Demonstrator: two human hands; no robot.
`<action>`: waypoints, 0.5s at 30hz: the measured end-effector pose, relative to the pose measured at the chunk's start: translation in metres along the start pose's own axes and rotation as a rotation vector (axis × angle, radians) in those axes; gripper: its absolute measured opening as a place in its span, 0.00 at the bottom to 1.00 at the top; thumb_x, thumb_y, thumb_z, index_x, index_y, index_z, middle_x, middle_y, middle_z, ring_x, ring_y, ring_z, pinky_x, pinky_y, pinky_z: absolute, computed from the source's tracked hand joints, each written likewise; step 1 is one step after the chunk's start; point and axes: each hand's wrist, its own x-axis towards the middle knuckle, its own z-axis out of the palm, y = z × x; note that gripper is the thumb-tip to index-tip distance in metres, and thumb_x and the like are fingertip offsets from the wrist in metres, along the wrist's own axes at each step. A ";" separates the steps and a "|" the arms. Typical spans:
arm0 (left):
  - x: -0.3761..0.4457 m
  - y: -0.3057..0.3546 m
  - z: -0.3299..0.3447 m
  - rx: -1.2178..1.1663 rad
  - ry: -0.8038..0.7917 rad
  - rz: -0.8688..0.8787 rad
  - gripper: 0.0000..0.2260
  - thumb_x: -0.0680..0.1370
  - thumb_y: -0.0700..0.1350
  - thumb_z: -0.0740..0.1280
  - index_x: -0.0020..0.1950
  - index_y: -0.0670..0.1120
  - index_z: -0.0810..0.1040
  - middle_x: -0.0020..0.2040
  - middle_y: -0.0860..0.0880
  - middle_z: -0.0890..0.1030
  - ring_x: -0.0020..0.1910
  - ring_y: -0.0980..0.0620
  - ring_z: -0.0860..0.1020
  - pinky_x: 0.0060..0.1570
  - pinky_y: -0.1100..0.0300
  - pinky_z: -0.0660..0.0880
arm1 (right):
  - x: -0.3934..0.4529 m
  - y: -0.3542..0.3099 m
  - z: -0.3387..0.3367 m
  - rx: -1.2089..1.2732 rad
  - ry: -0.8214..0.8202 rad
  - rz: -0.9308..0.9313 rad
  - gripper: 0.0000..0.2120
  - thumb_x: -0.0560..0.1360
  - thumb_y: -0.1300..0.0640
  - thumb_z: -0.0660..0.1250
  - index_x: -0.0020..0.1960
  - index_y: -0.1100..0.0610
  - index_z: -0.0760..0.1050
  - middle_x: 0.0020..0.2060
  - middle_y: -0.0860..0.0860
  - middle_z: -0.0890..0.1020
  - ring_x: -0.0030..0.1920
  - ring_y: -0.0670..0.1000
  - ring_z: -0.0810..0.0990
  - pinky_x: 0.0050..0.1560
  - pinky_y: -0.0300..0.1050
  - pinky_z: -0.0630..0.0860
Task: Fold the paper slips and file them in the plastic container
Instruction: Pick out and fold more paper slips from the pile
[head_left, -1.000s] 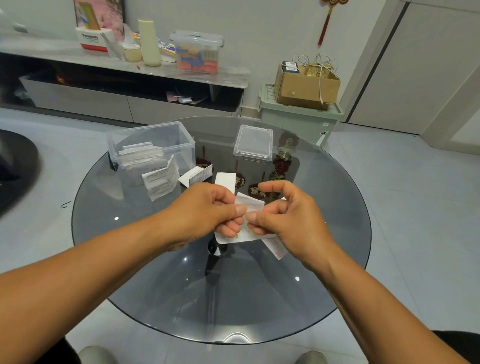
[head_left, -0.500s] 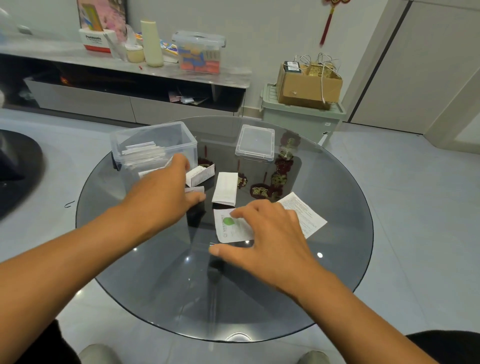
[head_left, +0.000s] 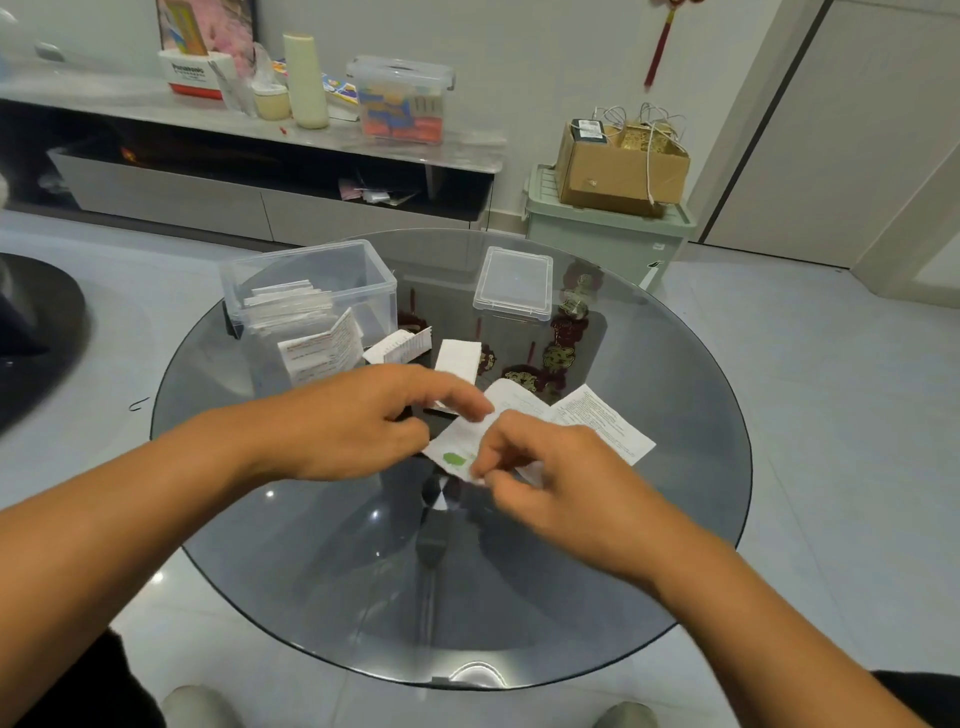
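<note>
One head-worn view looks forward and down, close over the glass table (head_left: 675, 519).

Paper slip (head_left: 462, 441) pinched by right hand (head_left: 561, 488), left hand (head_left: 358, 421) touching, over glass table (head_left: 311, 571).

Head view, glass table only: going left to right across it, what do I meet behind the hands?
Plastic container with filed slips → folded slips leaning against its front → small folded slip → white folded slip → container lid → open printed slip near the right hand.
</note>
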 end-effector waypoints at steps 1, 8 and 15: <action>0.000 0.001 -0.001 -0.017 -0.070 -0.016 0.28 0.79 0.36 0.60 0.69 0.67 0.72 0.63 0.71 0.77 0.66 0.69 0.72 0.65 0.63 0.70 | -0.002 0.003 -0.008 0.058 -0.010 0.027 0.07 0.78 0.58 0.69 0.49 0.46 0.79 0.48 0.40 0.85 0.51 0.43 0.82 0.54 0.48 0.80; 0.008 -0.004 0.003 0.137 -0.178 0.028 0.29 0.72 0.57 0.76 0.70 0.66 0.69 0.60 0.70 0.73 0.62 0.69 0.71 0.61 0.69 0.70 | -0.007 0.012 -0.015 0.114 -0.030 0.073 0.14 0.74 0.43 0.75 0.59 0.41 0.78 0.53 0.36 0.82 0.55 0.41 0.79 0.57 0.43 0.79; 0.018 -0.015 0.009 0.174 -0.054 0.099 0.13 0.74 0.58 0.74 0.56 0.64 0.78 0.55 0.64 0.77 0.56 0.61 0.76 0.56 0.55 0.77 | 0.003 0.005 0.014 -0.305 0.051 -0.063 0.11 0.78 0.39 0.68 0.56 0.44 0.79 0.56 0.42 0.77 0.58 0.47 0.72 0.61 0.48 0.68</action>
